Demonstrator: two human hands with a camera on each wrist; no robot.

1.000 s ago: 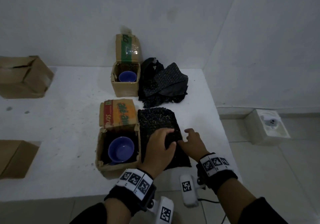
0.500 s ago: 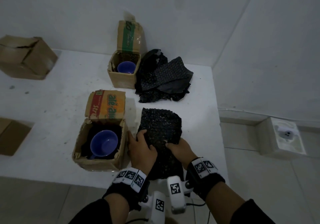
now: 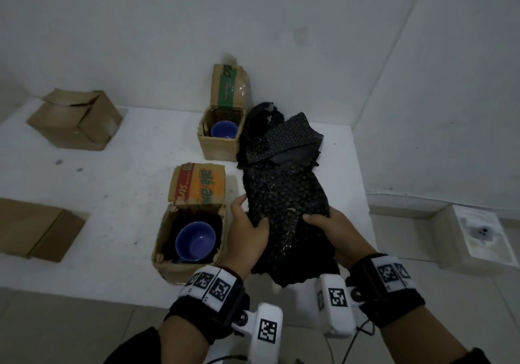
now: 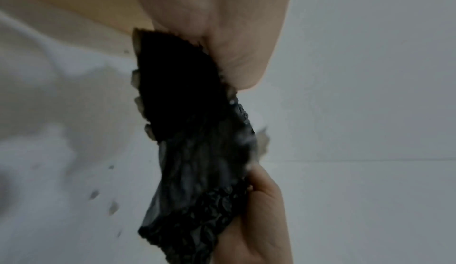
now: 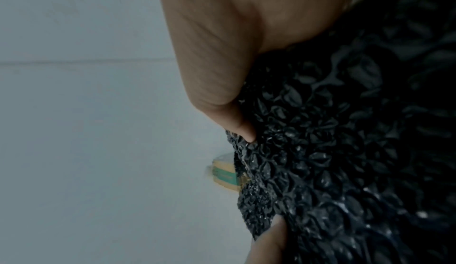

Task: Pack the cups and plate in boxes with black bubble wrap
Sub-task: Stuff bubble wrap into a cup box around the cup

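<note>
Both hands hold a sheet of black bubble wrap (image 3: 287, 211) lifted off the white table (image 3: 112, 195). My left hand (image 3: 247, 228) pinches its left edge, my right hand (image 3: 334, 231) its right edge. Both grips show up close on the bubble wrap (image 4: 192, 131) in the left wrist view and the bubble wrap (image 5: 333, 131) in the right wrist view. To the left stands an open cardboard box (image 3: 171, 265) lined in black with a blue cup (image 3: 195, 240) inside. A second open box (image 3: 216, 147) at the back holds another blue cup (image 3: 224, 129). No plate is visible.
A heap of more black bubble wrap (image 3: 281, 138) lies beside the far box. A closed box (image 3: 76, 120) sits at the back left and another carton (image 3: 36, 228) at the left edge. The table ends just before my wrists; tiled floor lies to the right.
The bubble wrap lay flat on the table with my hands pressing on it; now both hands have gripped its edges and lifted it up toward me.
</note>
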